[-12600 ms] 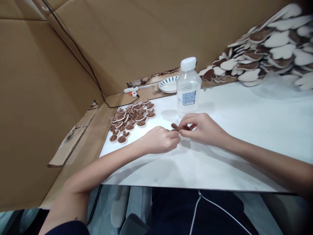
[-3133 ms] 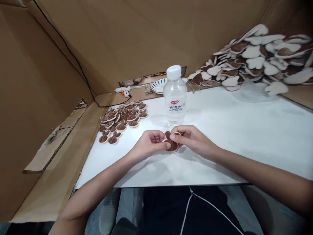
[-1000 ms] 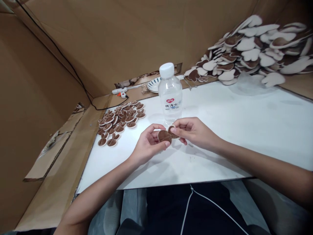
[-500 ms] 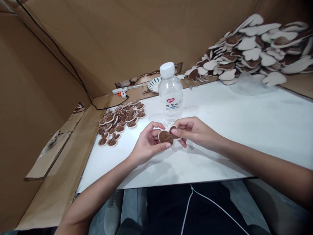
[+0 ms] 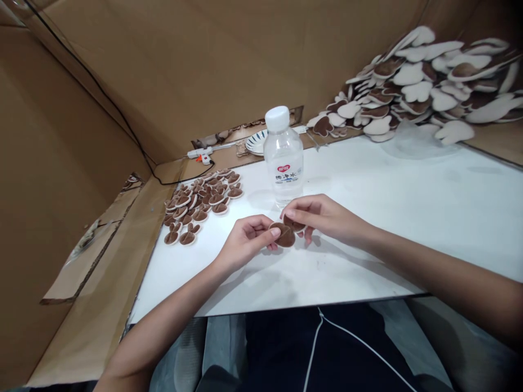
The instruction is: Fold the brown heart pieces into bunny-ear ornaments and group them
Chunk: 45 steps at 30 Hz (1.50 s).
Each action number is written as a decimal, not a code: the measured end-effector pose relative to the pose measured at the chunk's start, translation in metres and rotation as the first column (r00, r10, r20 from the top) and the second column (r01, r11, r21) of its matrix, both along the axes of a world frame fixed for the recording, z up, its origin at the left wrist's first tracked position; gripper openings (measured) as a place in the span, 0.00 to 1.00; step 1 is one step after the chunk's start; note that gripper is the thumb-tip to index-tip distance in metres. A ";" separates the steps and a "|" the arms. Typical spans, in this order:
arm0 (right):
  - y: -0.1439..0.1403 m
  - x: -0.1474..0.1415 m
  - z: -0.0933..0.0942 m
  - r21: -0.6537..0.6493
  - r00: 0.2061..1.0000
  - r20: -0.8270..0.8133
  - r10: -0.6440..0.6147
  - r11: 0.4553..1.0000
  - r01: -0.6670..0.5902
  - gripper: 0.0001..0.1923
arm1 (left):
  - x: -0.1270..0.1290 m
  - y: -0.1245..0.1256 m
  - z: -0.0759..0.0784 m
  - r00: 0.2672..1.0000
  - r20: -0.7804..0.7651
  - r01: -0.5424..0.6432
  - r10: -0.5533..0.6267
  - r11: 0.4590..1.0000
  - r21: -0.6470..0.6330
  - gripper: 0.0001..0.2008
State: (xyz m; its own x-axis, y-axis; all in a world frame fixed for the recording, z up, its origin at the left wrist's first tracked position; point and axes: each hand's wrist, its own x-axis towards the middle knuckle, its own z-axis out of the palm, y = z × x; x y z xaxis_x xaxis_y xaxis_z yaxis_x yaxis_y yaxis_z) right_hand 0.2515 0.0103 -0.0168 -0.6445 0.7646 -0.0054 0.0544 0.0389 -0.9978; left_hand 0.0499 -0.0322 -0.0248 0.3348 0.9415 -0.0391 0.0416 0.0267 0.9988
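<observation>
Here the left hand (image 5: 248,243) and the right hand (image 5: 322,216) meet just above the white counter (image 5: 368,228), both pinched on one small brown felt piece (image 5: 285,234). The piece is rounded and soft-looking, with a matt, fuzzy face and a pale edge showing on the side by the right hand; the left thumb presses on its near rim while the right fingertips (image 5: 288,216) grip its far part, so both hands are closed narrowly around it and it hangs clear of the counter, in front of the bottle. That water bottle (image 5: 283,155) stands upright just behind the hands, clear ribbed plastic with a white screw cap and a small printed label. To the left, near the counter's edge, lies a spread of small brown pieces (image 5: 200,204), each rounded with two lobes and a thin pale border, packed close and partly overlapping. At the far right a heap of larger pieces (image 5: 417,87) is piled against the cardboard wall (image 5: 229,65), paw-like cut-outs in cream and dark brown with a plush surface. Behind the bottle sits a shallow white plate (image 5: 255,142) with dark striped rim marks, and beside it a white glue gun (image 5: 202,154) with an orange trigger, its black cord (image 5: 122,117) running up along the cardboard. The counter's surface is smooth and faintly scuffed.
</observation>
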 end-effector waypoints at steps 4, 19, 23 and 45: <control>0.002 0.000 -0.003 -0.003 0.999 -0.046 -0.001 1.000 0.001 0.15 | -0.002 0.000 -0.003 1.000 0.006 -0.015 0.015 1.000 0.024 0.11; 0.008 0.007 -0.004 -0.047 0.995 -0.068 -0.076 0.996 0.073 0.11 | -0.002 0.003 -0.008 0.976 0.155 -0.138 0.150 0.987 -0.084 0.11; 0.010 0.008 -0.006 -0.006 0.991 -0.109 -0.077 0.997 0.077 0.11 | -0.001 0.003 -0.007 0.966 0.210 -0.120 0.148 0.982 -0.143 0.11; 0.010 0.001 -0.010 0.045 0.994 0.098 -0.040 0.998 0.036 0.19 | -0.011 0.013 -0.011 0.996 0.094 -0.009 0.008 1.000 0.007 0.22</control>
State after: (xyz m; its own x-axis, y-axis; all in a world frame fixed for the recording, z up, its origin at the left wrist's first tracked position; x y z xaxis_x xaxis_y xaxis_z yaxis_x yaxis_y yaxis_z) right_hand 0.2524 0.0204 -0.0265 -0.6129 0.7894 -0.0335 0.1545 0.0781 -0.9849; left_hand 0.0392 -0.0194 -0.0358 0.3286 0.9445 -0.0007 -0.0526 0.0190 0.9984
